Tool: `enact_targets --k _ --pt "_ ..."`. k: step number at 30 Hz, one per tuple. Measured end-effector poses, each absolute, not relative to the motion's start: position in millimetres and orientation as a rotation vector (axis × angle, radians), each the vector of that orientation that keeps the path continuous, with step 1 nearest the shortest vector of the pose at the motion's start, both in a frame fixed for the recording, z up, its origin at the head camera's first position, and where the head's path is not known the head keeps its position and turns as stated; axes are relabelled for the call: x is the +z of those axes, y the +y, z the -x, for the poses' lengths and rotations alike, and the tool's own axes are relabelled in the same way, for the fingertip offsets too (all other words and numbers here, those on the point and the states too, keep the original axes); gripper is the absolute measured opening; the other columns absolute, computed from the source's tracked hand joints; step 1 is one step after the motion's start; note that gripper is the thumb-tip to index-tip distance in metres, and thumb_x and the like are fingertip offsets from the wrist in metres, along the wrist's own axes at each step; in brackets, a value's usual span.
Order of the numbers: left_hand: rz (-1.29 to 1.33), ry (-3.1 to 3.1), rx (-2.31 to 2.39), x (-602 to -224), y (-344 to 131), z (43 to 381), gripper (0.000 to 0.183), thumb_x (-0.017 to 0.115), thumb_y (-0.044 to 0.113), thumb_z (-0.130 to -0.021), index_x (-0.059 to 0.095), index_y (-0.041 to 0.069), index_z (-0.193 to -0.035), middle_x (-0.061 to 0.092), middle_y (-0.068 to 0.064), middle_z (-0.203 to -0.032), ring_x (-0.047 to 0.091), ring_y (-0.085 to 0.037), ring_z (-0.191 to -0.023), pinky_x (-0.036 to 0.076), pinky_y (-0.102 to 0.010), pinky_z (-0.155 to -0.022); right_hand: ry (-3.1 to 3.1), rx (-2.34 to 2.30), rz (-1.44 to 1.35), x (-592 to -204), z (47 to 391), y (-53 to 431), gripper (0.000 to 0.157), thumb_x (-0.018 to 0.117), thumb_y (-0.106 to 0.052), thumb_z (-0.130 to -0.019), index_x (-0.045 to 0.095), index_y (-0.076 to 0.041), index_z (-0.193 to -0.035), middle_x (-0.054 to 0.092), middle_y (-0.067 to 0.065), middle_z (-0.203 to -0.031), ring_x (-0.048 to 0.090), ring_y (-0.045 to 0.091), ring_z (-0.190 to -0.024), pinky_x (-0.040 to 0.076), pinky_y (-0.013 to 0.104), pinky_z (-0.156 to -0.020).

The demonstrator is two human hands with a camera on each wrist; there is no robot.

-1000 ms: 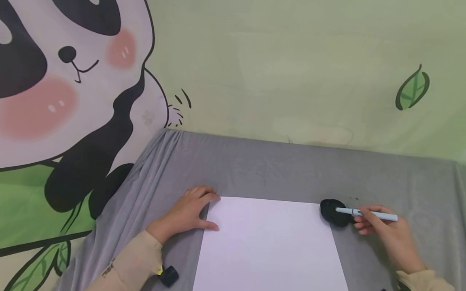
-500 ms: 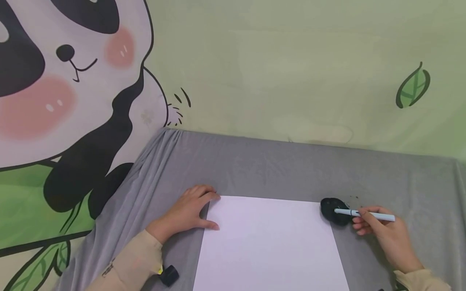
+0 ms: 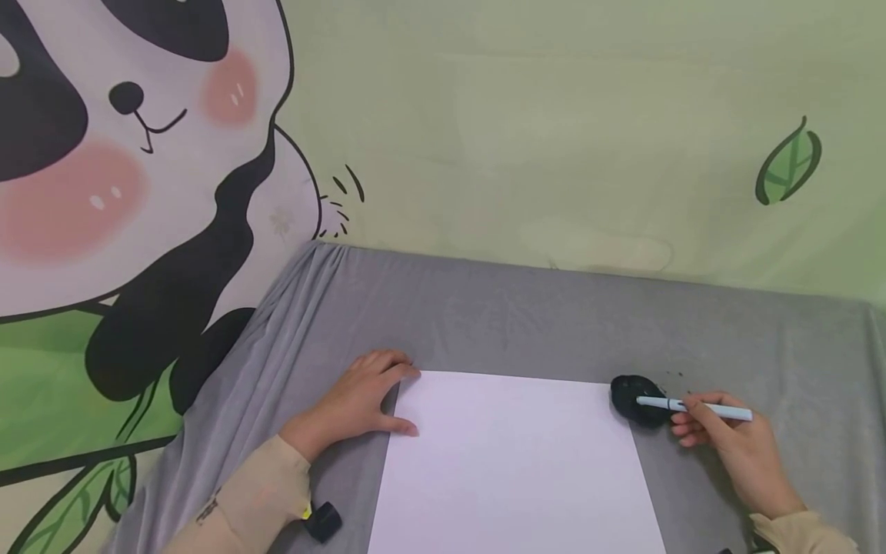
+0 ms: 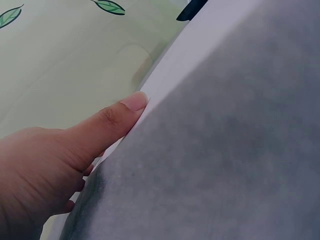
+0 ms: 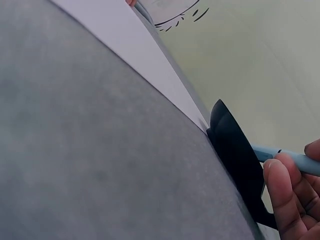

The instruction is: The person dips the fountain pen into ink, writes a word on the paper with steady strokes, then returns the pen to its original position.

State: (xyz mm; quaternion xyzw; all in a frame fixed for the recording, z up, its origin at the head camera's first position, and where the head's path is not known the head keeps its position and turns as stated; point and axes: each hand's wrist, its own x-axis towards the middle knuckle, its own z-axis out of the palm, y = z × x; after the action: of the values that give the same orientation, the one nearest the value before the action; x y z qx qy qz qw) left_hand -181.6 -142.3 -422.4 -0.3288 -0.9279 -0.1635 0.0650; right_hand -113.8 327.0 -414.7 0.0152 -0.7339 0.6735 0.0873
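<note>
A large white sheet of paper [image 3: 519, 462] lies on grey cloth. My left hand [image 3: 356, 400] rests at its upper left corner, fingers spread, with thumb and fingertips on the paper's edge. In the left wrist view the thumb [image 4: 134, 102] lies along that edge. My right hand [image 3: 741, 442] pinches a light blue pen [image 3: 727, 412] between thumb and fingers. The pen's front end overlaps a black shallow dish [image 3: 635, 415] at the sheet's upper right corner. Seen from the right wrist, the dish [image 5: 235, 155] stands between the paper and the fingers, hiding the pen's tip.
Grey cloth [image 3: 471, 315] covers the table up to a pale green wall [image 3: 519, 154]. A panda is painted at left. Beside the left sleeve sits a small black object [image 3: 323, 523]. A few dark specks [image 3: 674, 374] mark the cloth behind the dish.
My right hand and the pen have shifted slightly left over the black dish. The left hand and the paper have stayed in place.
</note>
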Motion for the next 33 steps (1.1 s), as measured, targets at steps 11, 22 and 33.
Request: enact_targets --k 11,22,33 --pt "1.002 -2.806 -0.503 -421.2 -142.9 181.6 0.074 0.082 0.052 -0.065 0.059 0.013 -0.124 0.054 -0.009 -0.128 0.05 -0.029 -0.122 0.037 -0.051 -0.104 -2.157 2.032 -0.059 -415.8 114.1 327.4 0.012 0.057 -0.002 -0.094 0.066 -0.01 -0.091 0.073 -0.001 -0.073 0.07 0.009 -0.062 0.055 0.024 -0.055" --pt "0.99 -2.822 -0.494 -421.3 -142.6 181.7 0.074 0.082 0.051 -0.066 0.059 0.013 -0.124 0.054 -0.009 -0.128 0.05 -0.029 -0.122 0.037 -0.051 -0.104 -2.205 1.991 -0.018 -415.9 113.3 326.3 0.009 0.059 -0.005 -0.094 0.066 -0.011 -0.091 0.073 -0.003 -0.073 0.069 0.008 -0.062 0.055 0.024 -0.055" --pt "1.002 -2.809 -0.488 -422.3 -143.0 182.2 0.074 0.082 0.052 -0.065 0.059 0.013 -0.124 0.054 -0.009 -0.127 0.05 -0.029 -0.121 0.038 -0.05 -0.103 -2.182 2.022 -0.026 -416.2 113.8 326.1 0.01 0.059 -0.005 -0.094 0.066 -0.011 -0.09 0.072 -0.002 -0.073 0.069 0.008 -0.061 0.055 0.024 -0.055"
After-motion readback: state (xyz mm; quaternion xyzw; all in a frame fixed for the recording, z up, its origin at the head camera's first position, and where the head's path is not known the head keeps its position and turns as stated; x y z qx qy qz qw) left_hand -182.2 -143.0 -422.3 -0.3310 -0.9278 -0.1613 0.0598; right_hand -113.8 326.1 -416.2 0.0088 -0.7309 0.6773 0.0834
